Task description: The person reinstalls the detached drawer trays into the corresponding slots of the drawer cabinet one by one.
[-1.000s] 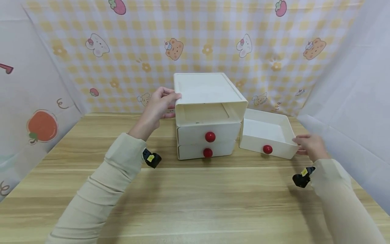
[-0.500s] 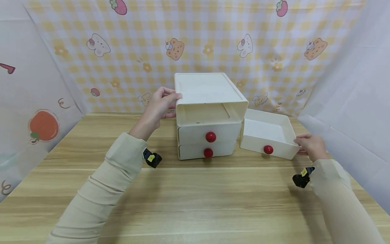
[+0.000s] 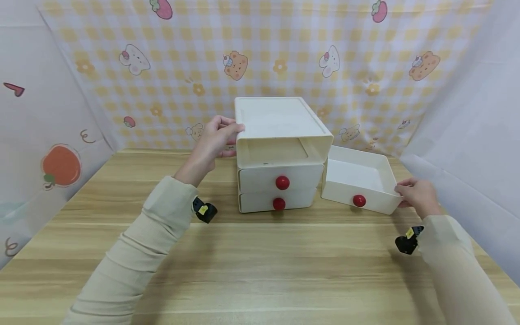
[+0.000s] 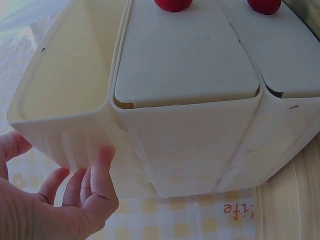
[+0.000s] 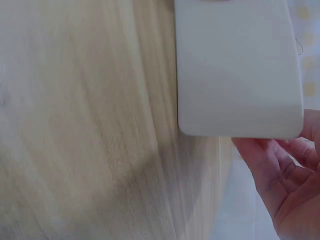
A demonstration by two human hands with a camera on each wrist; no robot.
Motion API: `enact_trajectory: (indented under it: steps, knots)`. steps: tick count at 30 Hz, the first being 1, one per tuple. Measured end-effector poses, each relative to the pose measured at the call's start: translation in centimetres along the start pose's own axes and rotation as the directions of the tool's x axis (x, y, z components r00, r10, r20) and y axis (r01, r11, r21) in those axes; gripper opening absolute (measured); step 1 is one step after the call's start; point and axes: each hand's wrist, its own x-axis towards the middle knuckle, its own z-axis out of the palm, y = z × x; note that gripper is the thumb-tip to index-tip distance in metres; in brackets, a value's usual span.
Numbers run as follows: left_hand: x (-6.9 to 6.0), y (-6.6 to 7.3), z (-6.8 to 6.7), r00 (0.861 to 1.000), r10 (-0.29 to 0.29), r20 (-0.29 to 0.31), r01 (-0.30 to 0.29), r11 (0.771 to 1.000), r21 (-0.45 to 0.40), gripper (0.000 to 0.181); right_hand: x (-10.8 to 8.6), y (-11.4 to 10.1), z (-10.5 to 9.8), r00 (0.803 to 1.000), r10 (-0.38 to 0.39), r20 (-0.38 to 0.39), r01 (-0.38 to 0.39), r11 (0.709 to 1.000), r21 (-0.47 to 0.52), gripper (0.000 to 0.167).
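Note:
In the head view a white drawer cabinet (image 3: 280,117) stands at the table's back, its top slot hollow. Two shut drawers with red knobs fill the slots below. My left hand (image 3: 217,140) holds the cabinet's upper left edge, thumb on the top and fingers against the side wall, as the left wrist view shows. Right of the cabinet lies a white drawer (image 3: 357,176) with a red knob and nothing inside. My right hand (image 3: 418,194) pinches its right front corner, thumb at the rim and fingers along the outer side wall in the right wrist view.
The wooden table (image 3: 260,271) stretches in front of the cabinet and drawer. A yellow checked cloth (image 3: 280,45) hangs right behind them. White cloth walls (image 3: 467,135) close off both sides, the right one near my right hand.
The view has shifted slightly, so everything sits a little farther right. Both hands stay on the cabinet and the drawer, with the right hand's fingers slightly changed at the corner.

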Motion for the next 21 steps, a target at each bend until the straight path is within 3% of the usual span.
enact_trajectory:
  steps: [7,21]
  knots:
    - [0.1,0.0,0.1,1.0,-0.002,0.003,0.002,1.0,-0.006,0.032,0.0,0.3,-0.3,0.999,-0.04,-0.011,0.039,0.996,-0.082,0.039]
    - [0.2,0.1,-0.2,1.0,-0.001,0.01,0.001,1.0,-0.006,0.034,-2.0,0.1,-1.8,0.99,-0.123,-0.066,0.115,0.986,-0.123,0.04]
